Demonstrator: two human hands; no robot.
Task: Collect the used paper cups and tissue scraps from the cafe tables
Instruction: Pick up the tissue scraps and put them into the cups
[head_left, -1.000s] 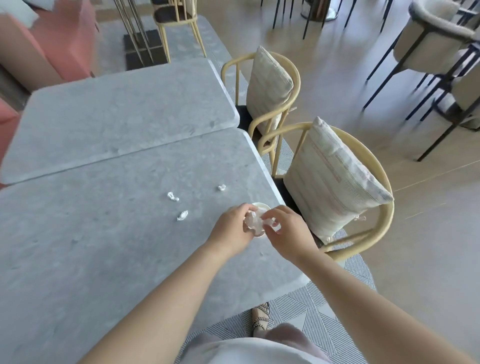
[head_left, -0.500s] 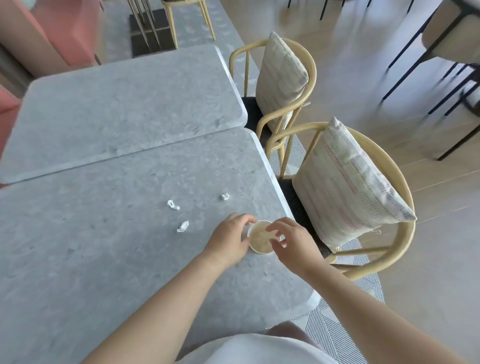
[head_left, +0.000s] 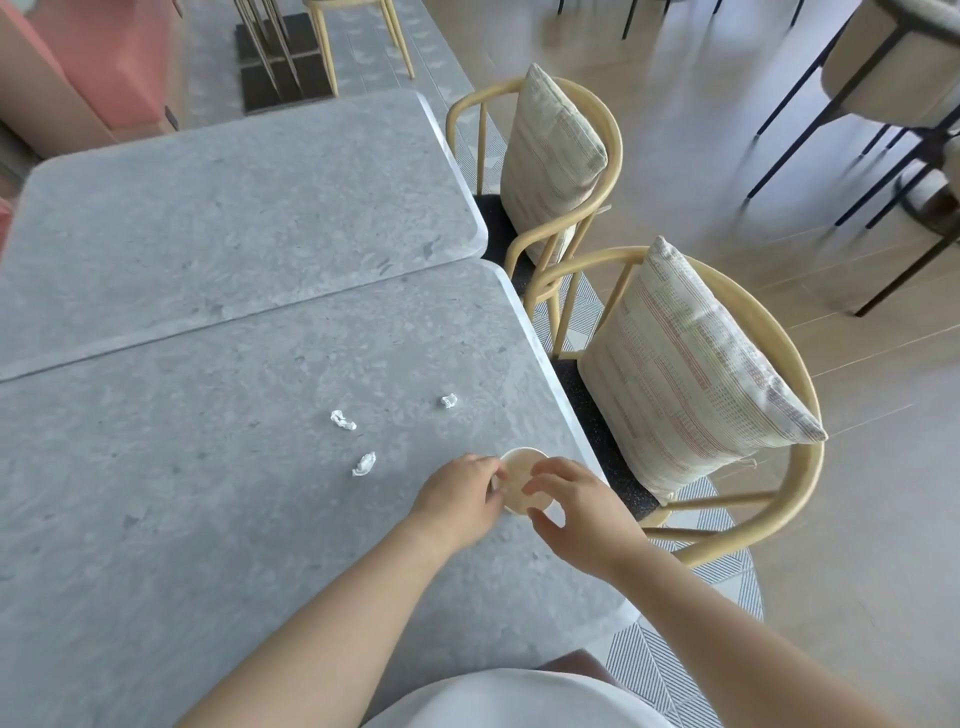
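Paper cup (head_left: 521, 480) stands upright by the right edge of the near table (head_left: 208, 545). The left hand (head_left: 457, 499) curls its fingers against the cup's left wall, holding it. The right hand (head_left: 579, 512) arches over the mouth, fingers loosely spread, gripping nothing. Light and thin-walled, the cup will likely crush if squeezed, so grasp it gently around the wall below the rim. Beyond, three tissue scraps (head_left: 363, 464) lie apart on the tabletop, feather-light and best pinched.

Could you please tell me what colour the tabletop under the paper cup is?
The stone-look tabletop is mottled grey, best seen in the head view.
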